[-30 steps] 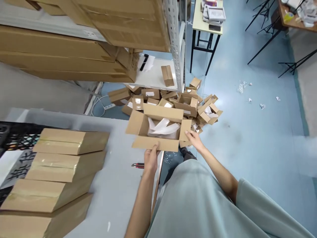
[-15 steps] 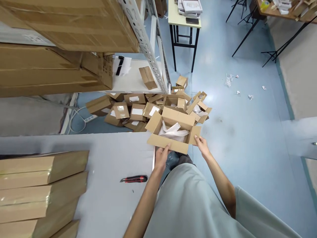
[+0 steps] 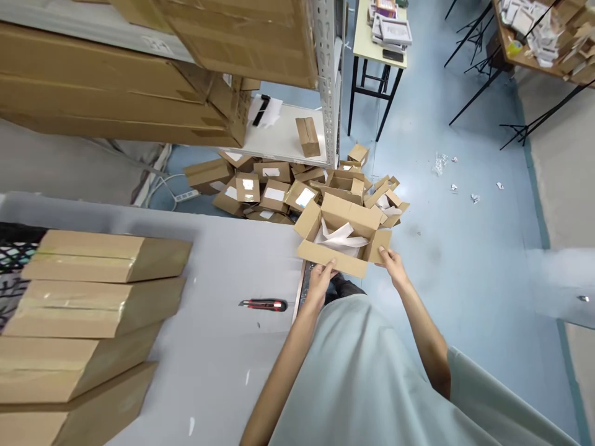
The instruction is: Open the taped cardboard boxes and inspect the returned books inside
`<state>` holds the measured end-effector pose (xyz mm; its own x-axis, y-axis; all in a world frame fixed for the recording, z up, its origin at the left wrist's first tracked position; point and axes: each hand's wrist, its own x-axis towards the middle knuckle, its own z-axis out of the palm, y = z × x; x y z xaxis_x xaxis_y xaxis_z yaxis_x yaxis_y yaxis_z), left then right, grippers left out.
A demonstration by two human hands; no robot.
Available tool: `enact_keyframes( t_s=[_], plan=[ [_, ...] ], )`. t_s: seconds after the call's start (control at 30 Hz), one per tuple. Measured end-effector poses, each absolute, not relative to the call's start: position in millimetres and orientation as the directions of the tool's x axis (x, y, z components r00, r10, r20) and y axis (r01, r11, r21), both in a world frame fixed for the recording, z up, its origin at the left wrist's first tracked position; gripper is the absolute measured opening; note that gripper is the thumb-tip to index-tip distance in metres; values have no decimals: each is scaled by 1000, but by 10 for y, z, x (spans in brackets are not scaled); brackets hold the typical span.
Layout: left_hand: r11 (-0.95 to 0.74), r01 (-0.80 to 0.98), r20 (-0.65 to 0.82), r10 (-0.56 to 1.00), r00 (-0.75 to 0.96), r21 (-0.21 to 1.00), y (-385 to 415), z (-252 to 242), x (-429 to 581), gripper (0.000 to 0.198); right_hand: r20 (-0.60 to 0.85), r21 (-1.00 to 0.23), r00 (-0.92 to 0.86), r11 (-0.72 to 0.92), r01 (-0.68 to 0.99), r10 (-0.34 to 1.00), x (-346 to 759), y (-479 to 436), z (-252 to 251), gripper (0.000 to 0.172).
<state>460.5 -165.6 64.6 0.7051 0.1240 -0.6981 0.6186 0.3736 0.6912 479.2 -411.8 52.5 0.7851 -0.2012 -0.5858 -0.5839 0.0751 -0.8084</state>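
Note:
An open cardboard box (image 3: pixel 349 214) hangs in the air just past the table's right edge, its flaps folded outward. Crumpled white paper (image 3: pixel 341 238) lies inside; whether anything sits beneath it is hidden. My left hand (image 3: pixel 320 280) pinches the near flap from below. On the right, my right hand (image 3: pixel 393 265) grips the right-hand flap between thumb and fingers. A red and black utility knife (image 3: pixel 263 305) rests on the grey table (image 3: pixel 223 347), left of my left forearm.
Several taped boxes (image 3: pixel 106 255) are stacked at the table's left. Beyond the table, small boxes (image 3: pixel 274 194) pile on the floor beneath a metal shelf (image 3: pixel 328 80) holding large cartons (image 3: pixel 130 93). A narrow table (image 3: pixel 365 46) stands behind. Paper scraps (image 3: pixel 475 198) dot the blue floor.
The camera view has shifted, so the table, shelf and floor pile appear further right. Both hands still hold the open box, which keeps nearly the same pose.

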Motion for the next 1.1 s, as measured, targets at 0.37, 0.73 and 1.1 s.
enact_keyframes(
  t_s=[0.37, 0.73, 1.1],
  plan=[
    [422, 625, -707, 56, 705, 656, -1719, 565, 4290, 28, -585, -803, 771, 47, -594, -254, 4421, -4170, 546, 64],
    [316, 627, -638, -81, 766, 712, -1988, 685, 4376, 34, -511, -850, 762, 104, -516, -397, 3962, -4440, 940, 70],
    [307, 471, -523, 112, 845, 827, -2280, 763, 5145, 40, -445, -895, 867, 138, -424, -224, 5171, -4763, 746, 76]
  ],
)
